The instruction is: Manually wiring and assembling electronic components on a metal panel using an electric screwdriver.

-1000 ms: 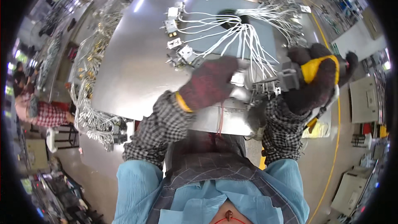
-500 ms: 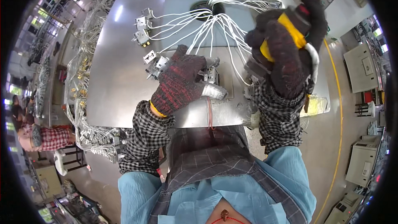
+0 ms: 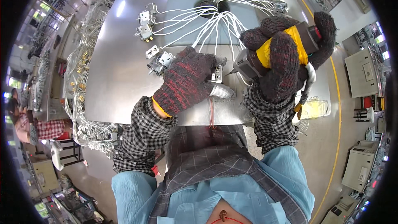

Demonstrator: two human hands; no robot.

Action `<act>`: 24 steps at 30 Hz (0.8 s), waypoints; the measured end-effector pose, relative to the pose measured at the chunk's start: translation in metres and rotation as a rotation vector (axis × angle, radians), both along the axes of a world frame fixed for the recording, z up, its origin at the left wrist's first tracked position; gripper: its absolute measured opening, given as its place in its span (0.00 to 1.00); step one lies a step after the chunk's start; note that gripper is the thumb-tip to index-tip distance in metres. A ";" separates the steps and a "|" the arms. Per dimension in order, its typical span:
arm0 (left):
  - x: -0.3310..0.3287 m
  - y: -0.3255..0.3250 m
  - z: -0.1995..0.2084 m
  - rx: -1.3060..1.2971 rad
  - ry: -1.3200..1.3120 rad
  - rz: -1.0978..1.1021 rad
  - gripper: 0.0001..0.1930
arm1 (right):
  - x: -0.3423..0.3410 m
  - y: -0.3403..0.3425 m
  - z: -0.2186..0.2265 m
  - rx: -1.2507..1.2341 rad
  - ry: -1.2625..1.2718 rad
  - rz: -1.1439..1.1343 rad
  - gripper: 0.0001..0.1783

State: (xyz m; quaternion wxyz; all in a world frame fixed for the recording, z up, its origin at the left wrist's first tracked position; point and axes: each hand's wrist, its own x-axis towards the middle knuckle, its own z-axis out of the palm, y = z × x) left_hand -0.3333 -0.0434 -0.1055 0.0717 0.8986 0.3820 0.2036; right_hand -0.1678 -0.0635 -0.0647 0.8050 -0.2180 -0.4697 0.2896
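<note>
The left hand [image 3: 184, 81] is pinching a small metal block [image 3: 217, 75] in the middle of the frame. The right hand [image 3: 286, 60] is gripping a driver [image 3: 248, 64], which is slanting down and left, its thin tip pointing at the block from just right of it.

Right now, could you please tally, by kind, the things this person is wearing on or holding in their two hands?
Dark gloves: 2, on the left hand and right hand
Power tool: 1, in the right hand
Metal block: 1, in the left hand
Total: 4
</note>
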 end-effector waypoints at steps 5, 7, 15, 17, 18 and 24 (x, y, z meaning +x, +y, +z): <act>0.001 -0.001 0.000 0.010 0.054 -0.017 0.38 | -0.008 0.003 0.000 0.152 0.029 0.012 0.39; 0.001 0.001 0.002 0.025 0.039 -0.036 0.38 | -0.006 0.005 0.002 0.124 0.038 -0.008 0.39; 0.003 0.002 -0.005 0.133 0.049 -0.051 0.29 | 0.016 0.009 -0.007 0.170 -0.021 0.047 0.41; 0.006 0.002 -0.004 0.048 0.076 -0.024 0.27 | 0.019 0.005 -0.008 0.140 -0.092 0.056 0.42; 0.007 0.002 -0.004 -0.035 0.105 0.001 0.25 | 0.016 -0.001 -0.008 0.064 -0.092 -0.049 0.42; 0.004 0.001 -0.014 0.002 -0.009 0.036 0.23 | 0.009 0.015 -0.019 0.171 -0.251 0.002 0.42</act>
